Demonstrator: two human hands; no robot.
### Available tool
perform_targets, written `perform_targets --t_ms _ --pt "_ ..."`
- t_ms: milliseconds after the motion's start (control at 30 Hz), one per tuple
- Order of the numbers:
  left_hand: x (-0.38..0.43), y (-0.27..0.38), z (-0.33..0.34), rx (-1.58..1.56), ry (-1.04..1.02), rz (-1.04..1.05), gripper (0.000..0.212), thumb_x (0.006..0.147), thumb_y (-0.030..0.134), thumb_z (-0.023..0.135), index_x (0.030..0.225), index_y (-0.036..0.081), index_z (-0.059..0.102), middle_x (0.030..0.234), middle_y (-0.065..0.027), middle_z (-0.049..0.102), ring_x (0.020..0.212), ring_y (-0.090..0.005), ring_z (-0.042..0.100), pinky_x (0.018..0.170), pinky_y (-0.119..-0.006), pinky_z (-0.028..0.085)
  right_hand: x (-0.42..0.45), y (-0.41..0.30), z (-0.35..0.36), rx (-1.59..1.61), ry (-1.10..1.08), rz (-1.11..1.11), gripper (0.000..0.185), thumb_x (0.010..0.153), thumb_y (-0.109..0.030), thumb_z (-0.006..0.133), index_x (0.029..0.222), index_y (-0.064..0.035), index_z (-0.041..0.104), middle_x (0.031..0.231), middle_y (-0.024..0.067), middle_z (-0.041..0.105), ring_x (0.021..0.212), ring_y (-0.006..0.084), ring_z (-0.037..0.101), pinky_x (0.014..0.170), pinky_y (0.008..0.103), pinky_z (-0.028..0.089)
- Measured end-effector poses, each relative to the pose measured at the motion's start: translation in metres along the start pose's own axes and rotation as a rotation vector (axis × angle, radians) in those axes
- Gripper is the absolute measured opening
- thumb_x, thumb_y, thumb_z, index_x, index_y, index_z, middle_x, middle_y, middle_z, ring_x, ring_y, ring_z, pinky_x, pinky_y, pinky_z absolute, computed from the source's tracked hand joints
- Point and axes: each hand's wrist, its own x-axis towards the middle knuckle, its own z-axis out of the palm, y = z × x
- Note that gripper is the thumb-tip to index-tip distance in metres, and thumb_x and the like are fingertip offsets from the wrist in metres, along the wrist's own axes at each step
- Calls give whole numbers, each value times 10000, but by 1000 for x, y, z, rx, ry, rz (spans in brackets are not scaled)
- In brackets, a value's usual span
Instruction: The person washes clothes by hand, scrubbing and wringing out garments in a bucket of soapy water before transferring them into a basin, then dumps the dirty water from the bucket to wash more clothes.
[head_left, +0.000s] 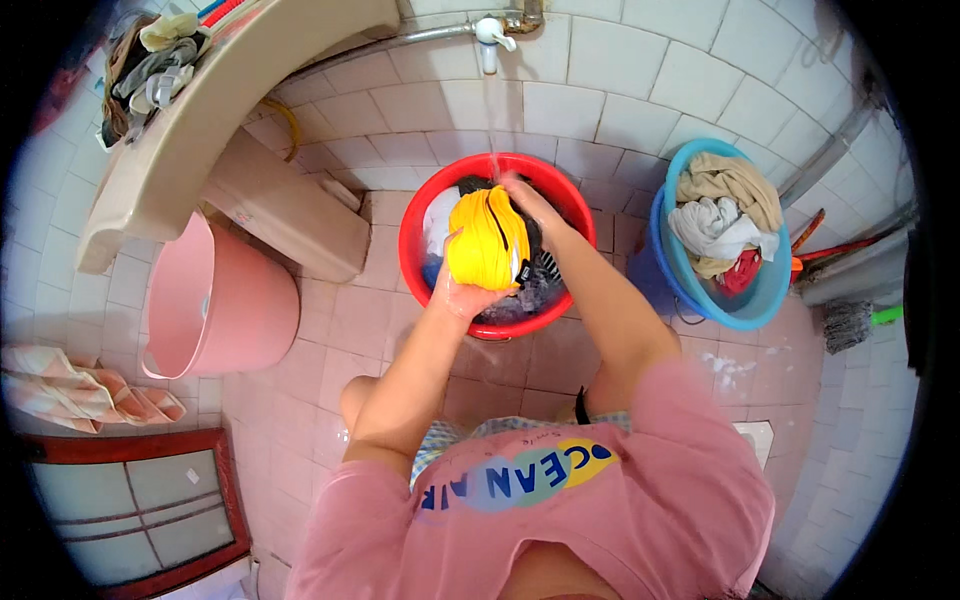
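Note:
A bunched yellow fabric item (484, 240), with a dark stripe and a small black tag, is held above the red basin (407, 247). My left hand (469, 296) grips it from below and the left side. At its upper right edge, my right hand (531, 202) lies close against the fabric, wet and partly blurred; whether those fingers grip it cannot be made out. Water runs from the white tap (490, 34) down to the hands. Dark wet clothes (536, 296) and a white cloth (441, 217) lie in the basin under the yellow item.
To the right, a light blue basin (675, 176) of clothes sits on a dark blue bucket (651, 274). A pink tub (251, 300) stands left beside the sink pedestal (300, 202). Clothes (161, 71) lie on the sink (180, 150). A brush (847, 328) is far right.

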Motion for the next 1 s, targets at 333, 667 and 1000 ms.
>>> perform_targets --t_ms 333,667,1000 --pt "-14 -36 20 -352 -131 239 534 841 480 480 1270 165 443 1325 -67 433 1219 -278 378 993 -527 279 -33 20 35 872 -145 115 501 810 -454 586 1130 -70 545 1073 110 603 989 232 575 872 368 454" --pt "-20 -12 27 927 164 87 572 748 149 705 1228 53 409 1132 -94 536 1022 -218 551 851 -362 478 -20 -40 38 -30 -298 88 270 666 -134 687 870 6 578 796 121 630 716 244 618 658 306 509" --pt "12 -30 -40 533 374 99 580 661 159 736 1167 57 472 1090 -117 576 968 -246 580 842 -401 476 -16 -3 38 -775 105 -194 454 588 -219 754 960 -36 571 962 183 601 905 309 590 793 355 460"
